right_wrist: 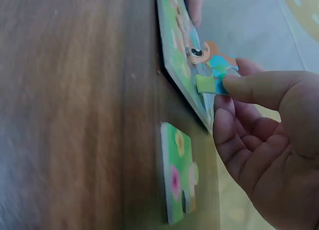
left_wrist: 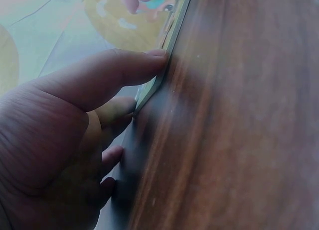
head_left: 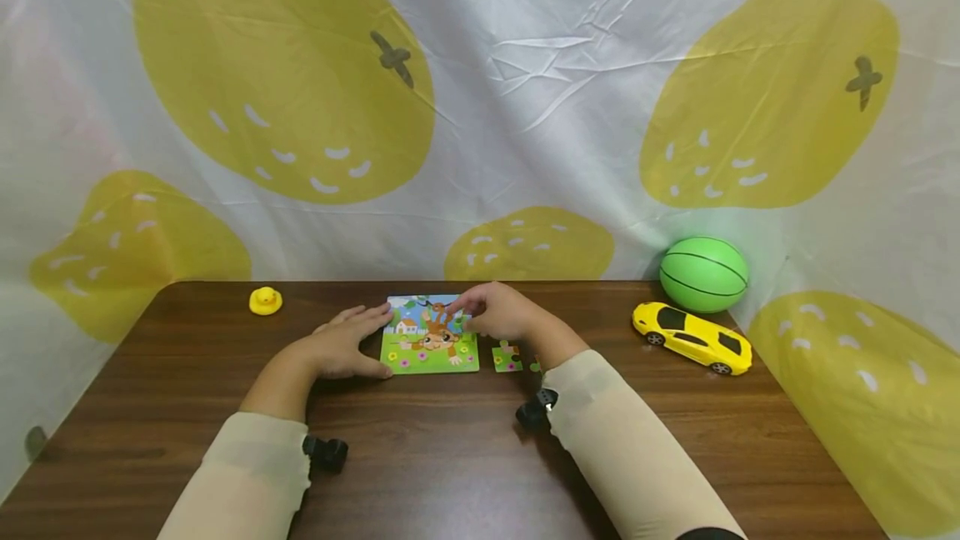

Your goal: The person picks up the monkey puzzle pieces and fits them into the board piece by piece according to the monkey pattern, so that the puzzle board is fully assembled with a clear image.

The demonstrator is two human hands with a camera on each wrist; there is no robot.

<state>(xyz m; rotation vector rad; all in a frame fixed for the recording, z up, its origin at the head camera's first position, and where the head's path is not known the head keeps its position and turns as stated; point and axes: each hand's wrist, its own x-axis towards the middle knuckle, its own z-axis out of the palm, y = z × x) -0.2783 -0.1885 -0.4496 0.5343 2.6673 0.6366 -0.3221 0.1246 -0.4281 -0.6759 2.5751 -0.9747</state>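
A jigsaw puzzle board (head_left: 420, 363) with a monkey picture lies flat near the table's far edge. My left hand (head_left: 345, 345) rests along its left side, thumb at the near corner and fingertips at the far one; in the left wrist view the thumb (left_wrist: 124, 68) touches the board's edge. Over the board's right part, my right hand (head_left: 501, 312) pinches a puzzle piece (right_wrist: 215, 70) between thumb and fingers, tilted above the surface. A loose green piece with flowers (head_left: 506, 359) lies right of the board. Another piece (head_left: 535, 366) is partly hidden by my right wrist.
A yellow toy car (head_left: 693, 338) and a green ball (head_left: 703, 275) stand at the right of the brown table (head_left: 420, 457). At the far left sits a yellow rubber duck (head_left: 266, 301). A lemon-print cloth (head_left: 480, 148) hangs behind the table.
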